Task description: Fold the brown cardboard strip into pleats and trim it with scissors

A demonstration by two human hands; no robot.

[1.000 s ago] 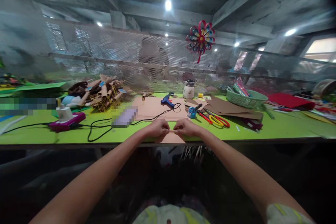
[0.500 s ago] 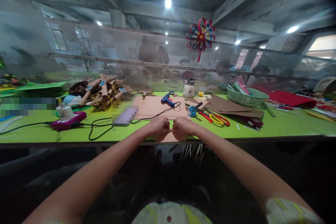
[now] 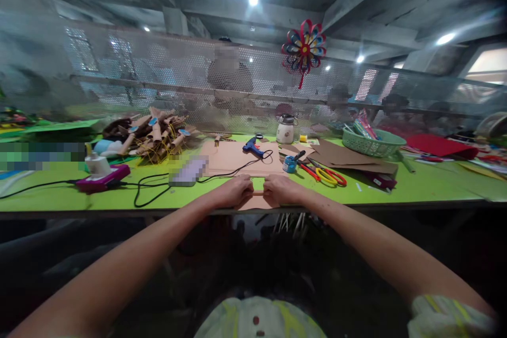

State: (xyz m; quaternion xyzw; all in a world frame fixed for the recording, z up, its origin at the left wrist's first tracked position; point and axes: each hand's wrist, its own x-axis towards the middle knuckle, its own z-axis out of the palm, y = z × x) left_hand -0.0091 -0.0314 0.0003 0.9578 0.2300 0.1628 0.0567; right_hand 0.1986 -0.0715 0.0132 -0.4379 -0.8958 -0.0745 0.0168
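My left hand point(image 3: 236, 190) and my right hand point(image 3: 282, 190) are side by side at the table's front edge, with a small gap between them. Both are closed on a small sheet of light brown paper point(image 3: 255, 203). Its far edge looks rolled or folded into a narrow strip between my fingers; the fingertips are partly hidden. Just beyond lies a stack of larger brown paper sheets point(image 3: 222, 163), with a blue glue gun point(image 3: 252, 148) resting on it. Right of the stack stands a small blue jar point(image 3: 290, 166) with a dark-handled tool across its top.
Scissors point(image 3: 327, 175) with red and yellow handles lie to the right, before a green basket point(image 3: 372, 143). A white flask point(image 3: 285, 131) stands behind. To the left are a phone point(image 3: 189, 171), black cables, a purple power strip point(image 3: 105, 178) and a heap of brown paper rolls point(image 3: 156, 137).
My hands have moved slightly apart along the paper, showing more of its rolled or folded edge between them. The view has shifted a little.
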